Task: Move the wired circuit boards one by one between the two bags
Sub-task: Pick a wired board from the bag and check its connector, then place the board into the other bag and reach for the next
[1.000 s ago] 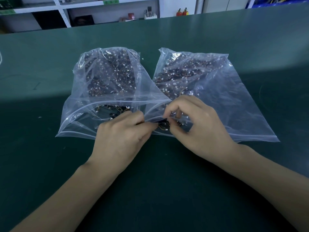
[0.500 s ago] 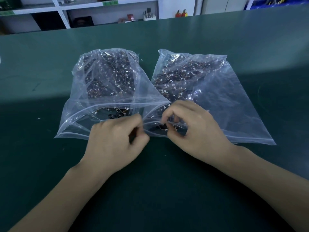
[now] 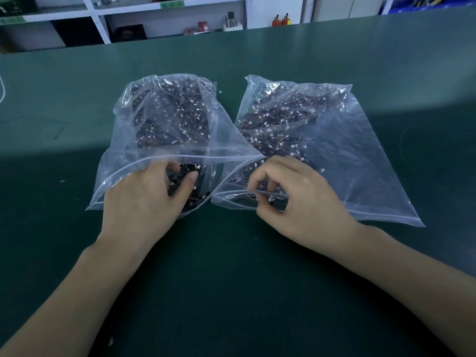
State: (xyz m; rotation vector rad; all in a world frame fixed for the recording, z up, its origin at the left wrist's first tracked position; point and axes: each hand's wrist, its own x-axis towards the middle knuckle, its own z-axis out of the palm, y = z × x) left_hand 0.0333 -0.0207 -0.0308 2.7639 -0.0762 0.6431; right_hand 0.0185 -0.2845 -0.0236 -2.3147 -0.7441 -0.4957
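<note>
Two clear zip bags lie side by side on the green table, both filled with small dark wired circuit boards with white connectors. My left hand [image 3: 144, 199] reaches into the mouth of the left bag [image 3: 164, 119], its thumb and fingers curled round a dark wired circuit board [image 3: 181, 177] just inside. At the mouth of the right bag [image 3: 342, 155], my right hand [image 3: 296, 199] pinches another wired circuit board [image 3: 269, 200] between thumb and fingertips; a yellow wire shows beside it. The fingers partly hide both boards.
The green table [image 3: 257, 292] stretches far beyond the bags. White shelving [image 3: 164, 11] with small items stands behind its far edge. A white cord [image 3: 2, 88] lies at the far left edge of the table.
My left hand has carried a board from the gap between the bags leftward into the left bag's mouth. My right hand has dipped back to the right bag's mouth and pinched another board.
</note>
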